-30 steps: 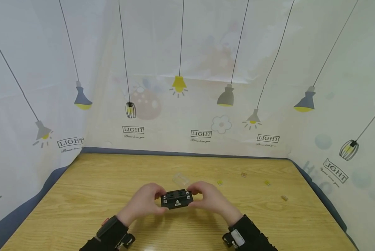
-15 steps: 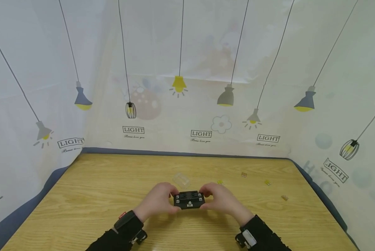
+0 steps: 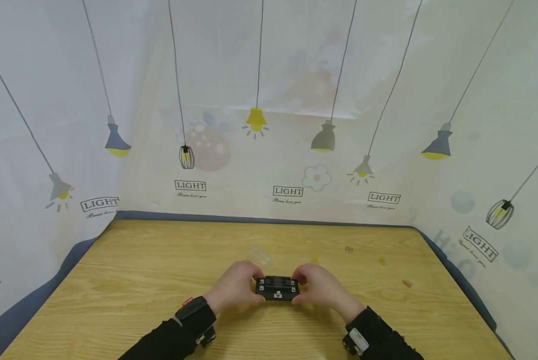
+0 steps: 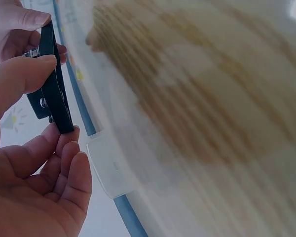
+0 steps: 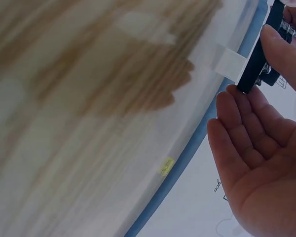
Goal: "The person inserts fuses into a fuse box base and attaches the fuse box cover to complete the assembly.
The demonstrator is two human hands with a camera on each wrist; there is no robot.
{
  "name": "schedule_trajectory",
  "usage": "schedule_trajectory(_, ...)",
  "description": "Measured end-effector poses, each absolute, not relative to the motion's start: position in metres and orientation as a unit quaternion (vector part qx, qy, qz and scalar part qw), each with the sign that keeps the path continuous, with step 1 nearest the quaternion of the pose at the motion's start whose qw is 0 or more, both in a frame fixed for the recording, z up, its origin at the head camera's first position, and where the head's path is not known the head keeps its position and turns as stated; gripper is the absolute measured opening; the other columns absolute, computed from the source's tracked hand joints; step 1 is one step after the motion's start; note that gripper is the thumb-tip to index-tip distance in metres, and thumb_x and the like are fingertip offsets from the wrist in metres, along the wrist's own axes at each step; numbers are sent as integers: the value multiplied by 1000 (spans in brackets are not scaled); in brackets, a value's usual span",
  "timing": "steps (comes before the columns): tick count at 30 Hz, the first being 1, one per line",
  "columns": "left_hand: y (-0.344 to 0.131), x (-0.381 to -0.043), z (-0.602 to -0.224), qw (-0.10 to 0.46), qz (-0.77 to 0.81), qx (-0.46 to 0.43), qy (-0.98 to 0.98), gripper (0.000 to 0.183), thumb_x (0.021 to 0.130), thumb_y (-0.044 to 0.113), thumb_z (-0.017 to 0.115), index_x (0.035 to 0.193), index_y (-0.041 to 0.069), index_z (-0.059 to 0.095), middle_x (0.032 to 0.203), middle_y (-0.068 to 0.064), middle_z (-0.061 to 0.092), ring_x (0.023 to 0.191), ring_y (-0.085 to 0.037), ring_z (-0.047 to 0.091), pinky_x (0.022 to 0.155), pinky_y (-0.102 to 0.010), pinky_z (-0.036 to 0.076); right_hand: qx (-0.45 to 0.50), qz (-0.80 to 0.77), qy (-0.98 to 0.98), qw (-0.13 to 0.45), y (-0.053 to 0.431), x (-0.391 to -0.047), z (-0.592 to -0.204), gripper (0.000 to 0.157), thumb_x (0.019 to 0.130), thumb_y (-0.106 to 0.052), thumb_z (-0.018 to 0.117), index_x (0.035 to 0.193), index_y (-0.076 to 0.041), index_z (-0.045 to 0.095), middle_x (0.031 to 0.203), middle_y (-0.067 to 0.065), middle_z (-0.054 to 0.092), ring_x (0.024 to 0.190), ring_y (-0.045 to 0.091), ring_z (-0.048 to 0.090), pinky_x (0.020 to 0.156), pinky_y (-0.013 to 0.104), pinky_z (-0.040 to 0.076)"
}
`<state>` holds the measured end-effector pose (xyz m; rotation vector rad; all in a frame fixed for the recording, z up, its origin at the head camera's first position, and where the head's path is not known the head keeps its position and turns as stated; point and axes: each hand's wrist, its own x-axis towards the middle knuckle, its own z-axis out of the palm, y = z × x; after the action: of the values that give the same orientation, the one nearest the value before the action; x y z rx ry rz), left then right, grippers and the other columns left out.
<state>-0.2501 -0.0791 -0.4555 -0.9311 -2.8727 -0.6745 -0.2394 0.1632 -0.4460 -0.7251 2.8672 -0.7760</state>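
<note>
A black block with metal screw terminals, which looks like a fuse holder base point(image 3: 278, 288), is held between both hands above the table. The left hand point(image 3: 236, 286) pinches its left end between thumb and fingers. At the other end, the right hand point(image 3: 325, 287) grips it the same way. In the left wrist view the black block point(image 4: 53, 84) is seen edge-on, with the left thumb on its face and fingertips at its end. The right wrist view shows the black block point(image 5: 260, 54) with the right thumb and fingertips against it.
Just behind the hands lies a clear plastic cover point(image 3: 259, 257) on the wooden table point(image 3: 160, 260). To the right are small blade fuses: yellow fuses point(image 3: 315, 260) point(image 3: 383, 261) and brownish fuses point(image 3: 349, 249) point(image 3: 407, 283). A printed curtain point(image 3: 232, 200) surrounds the table.
Both hands have moved to the right together with the black block, which has gone from slightly tilted to level. The clear cover and small fuses stay where they were.
</note>
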Motion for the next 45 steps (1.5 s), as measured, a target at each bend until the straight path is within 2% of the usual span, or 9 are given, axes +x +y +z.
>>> schedule_trajectory(4, -75, -251, -459, 5, -217, -285, -934, 44, 62, 36, 79, 96, 12, 68, 89, 7, 59, 84, -9, 50, 82, -32, 42, -234, -240, 941, 41, 164, -240, -447, 45, 63, -31, 80, 98, -10, 63, 90, -3, 58, 81, 12, 51, 76, 36, 44)
schedule_trajectory(9, -72, -253, -462, -13, -217, -278, -936, 44, 61, 37, 80, 96, 13, 68, 89, 8, 58, 83, -8, 49, 81, -31, 42, -238, -221, 945, 41, 165, -243, -450, 46, 62, -33, 81, 98, -10, 63, 89, -4, 57, 79, 10, 50, 75, 35, 44)
schedule_trajectory(26, -69, -259, -464, -25, -192, -296, -935, 46, 61, 39, 80, 95, 10, 68, 84, 7, 58, 76, -7, 47, 76, -28, 44, -248, -182, 950, 60, 164, -251, -453, 43, 62, -37, 81, 93, -14, 63, 78, -7, 51, 70, 10, 46, 67, 31, 41)
schedule_trajectory(33, -68, -257, -462, -27, -194, -296, -935, 45, 60, 36, 80, 95, 9, 68, 83, 6, 57, 74, -7, 47, 74, -27, 43, -267, -162, 949, 43, 163, -251, -453, 41, 62, -36, 81, 92, -14, 63, 77, -7, 50, 68, 9, 44, 65, 30, 41)
schedule_trajectory(45, -68, -255, -462, -38, -214, -277, -936, 45, 59, 35, 81, 95, 9, 68, 84, 6, 56, 75, -8, 47, 75, -28, 43, -267, -171, 947, 53, 163, -251, -454, 42, 64, -36, 79, 94, -12, 63, 82, -5, 51, 73, 10, 46, 69, 32, 42)
